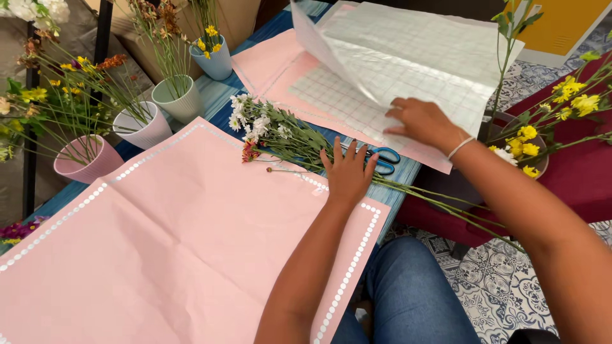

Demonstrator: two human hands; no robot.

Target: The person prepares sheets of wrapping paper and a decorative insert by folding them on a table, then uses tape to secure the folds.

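Pink wrapping paper (166, 248) with a white dotted border lies flat on the blue surface (220, 102), head view. Left hand (349, 171): fingers spread, palm down on the flower stems (299, 143) at the paper's far edge. Right hand (424, 122): fingers pressed flat on a translucent gridded sheet (408, 57), its corner lifted. Blue-handled scissors (382, 159) lie between the hands. Four pots (143, 124) with flowers stand at left.

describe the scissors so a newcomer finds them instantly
Start at the large pink wrapping paper sheet with the white dotted border. Past its far right corner lies a bunch of cut white flowers. Just right of the left hand are blue-handled scissors, the only metal tool there.
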